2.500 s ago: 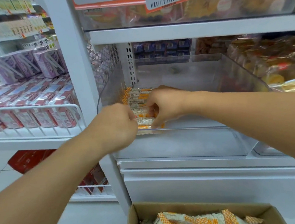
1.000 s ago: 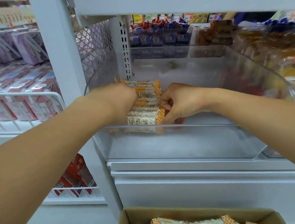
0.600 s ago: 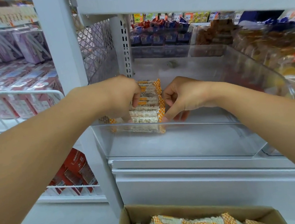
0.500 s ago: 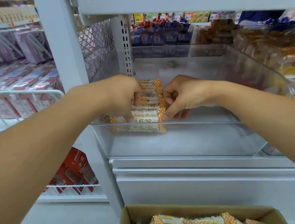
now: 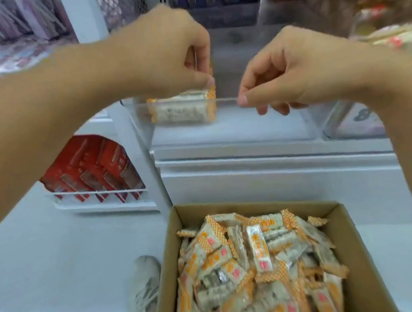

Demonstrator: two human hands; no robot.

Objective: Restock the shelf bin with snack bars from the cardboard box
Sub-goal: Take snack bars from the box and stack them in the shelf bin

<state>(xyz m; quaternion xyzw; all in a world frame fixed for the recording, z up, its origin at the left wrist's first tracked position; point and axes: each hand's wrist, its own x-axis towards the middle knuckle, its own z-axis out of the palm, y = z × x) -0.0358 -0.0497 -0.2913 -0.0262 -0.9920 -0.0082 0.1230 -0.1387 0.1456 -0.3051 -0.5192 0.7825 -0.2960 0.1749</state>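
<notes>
From the head camera, looking down past both arms, the picture was smeared with motion, so fine detail was hard to read. The left hand (image 5: 167, 50) was up at the clear bin (image 5: 232, 127) on the shelf, its fingers curled down over the top of a short stack of bars (image 5: 181, 108) that stood at the bin's front left corner, just behind the clear front wall. The fingertips pressed on the orange-edged wrappers; how firmly they gripped I could not tell. The right hand (image 5: 290, 69) hung just beside the stack, apart from it, over the bin's front rim. Its fingers were loosely curled, thumb and forefinger close together, and I saw nothing between them.

Below, on the pale floor (image 5: 56, 249), sat the open box (image 5: 347, 237), directly under the shelf front. It was heaped with loose bars in white and orange wrappers, lying every which way. A white shoe (image 5: 145, 283) stood touching the box's left wall. To the left, red packs (image 5: 90, 166) leaned in a low white wire rack. Further snacks filled the neighbouring bins at upper right, too blurred to name.
</notes>
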